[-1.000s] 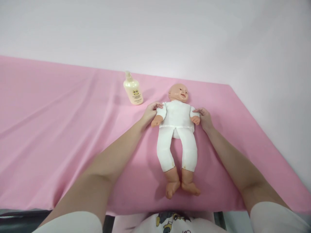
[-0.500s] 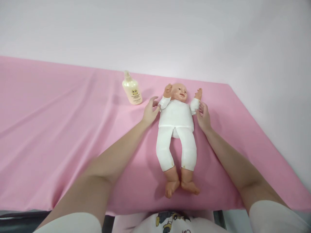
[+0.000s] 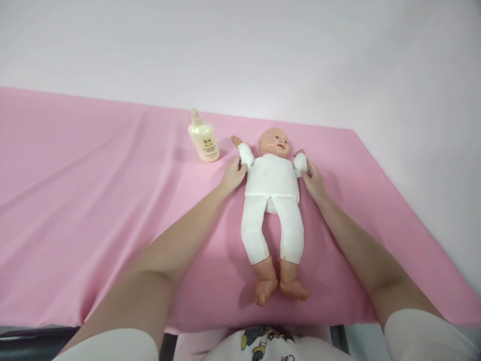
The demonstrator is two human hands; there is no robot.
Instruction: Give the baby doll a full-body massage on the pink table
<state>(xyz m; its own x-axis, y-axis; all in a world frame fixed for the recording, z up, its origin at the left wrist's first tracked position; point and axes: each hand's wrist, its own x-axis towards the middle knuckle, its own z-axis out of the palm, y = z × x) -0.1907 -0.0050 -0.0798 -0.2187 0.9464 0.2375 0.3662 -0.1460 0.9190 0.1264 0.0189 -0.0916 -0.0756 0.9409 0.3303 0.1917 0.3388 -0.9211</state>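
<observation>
A baby doll [image 3: 272,175] with a white cloth body lies on its back, its bare feet toward me. My left hand [image 3: 234,175] is closed around the doll's arm on the left side, near the elbow; that arm stretches out to the left. On the other side, my right hand [image 3: 314,181] grips the doll's other arm, thumb in front and the remaining fingers partly hidden behind the sleeve. A pump bottle [image 3: 205,143] of pale yellow liquid stands upright to the left of the doll, a little beyond my left hand.
A pink cloth [image 3: 112,210] covers the table, with long folds on the left side. Its far edge meets a plain white surface [image 3: 225,55]. The near table edge lies just in front of my body.
The doll's left-side arm has swung outward from beside its head. Its right-side arm has tipped inward and lower. My left fingers have closed around the sleeve; bottle and doll's body stayed put.
</observation>
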